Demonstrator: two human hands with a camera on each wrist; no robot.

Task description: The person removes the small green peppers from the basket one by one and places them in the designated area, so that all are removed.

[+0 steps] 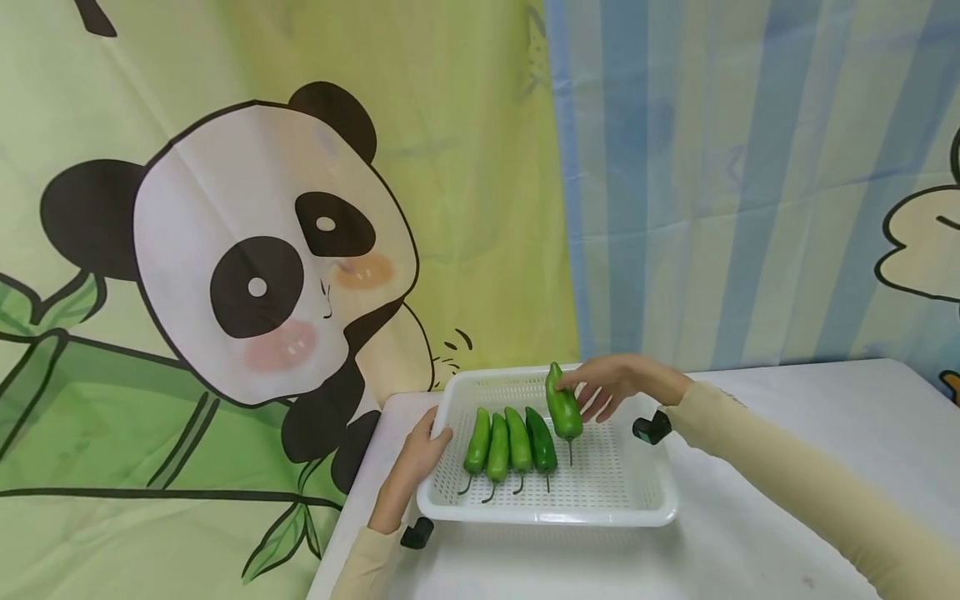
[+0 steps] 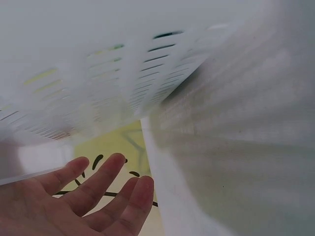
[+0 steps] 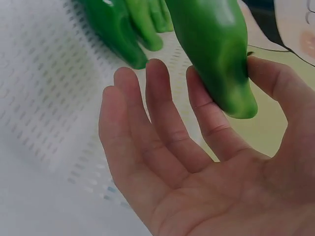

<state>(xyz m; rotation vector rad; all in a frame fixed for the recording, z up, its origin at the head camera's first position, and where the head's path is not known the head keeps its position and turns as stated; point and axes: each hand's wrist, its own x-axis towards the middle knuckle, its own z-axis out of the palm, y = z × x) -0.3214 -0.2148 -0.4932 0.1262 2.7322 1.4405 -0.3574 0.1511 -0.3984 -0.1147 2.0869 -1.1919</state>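
Note:
A green pepper (image 1: 564,410) is held over the white plastic basket (image 1: 547,517), its stem toward the near side. My right hand (image 1: 609,382) pinches it near the tip between thumb and index finger; in the right wrist view the other fingers (image 3: 160,98) are spread away from it. Several more green peppers (image 1: 519,442) lie side by side in the basket, stems toward the near side. My left hand (image 1: 422,450) holds the basket's left rim, thumb over the edge. In the left wrist view its fingers (image 2: 106,179) extend outside the perforated wall, thumb hidden.
The basket stands on a white-covered table (image 1: 787,442). Behind it hang a panda-printed curtain (image 1: 480,167) and a blue striped one (image 1: 675,208). Black wrist devices (image 1: 651,427) sit at both cuffs.

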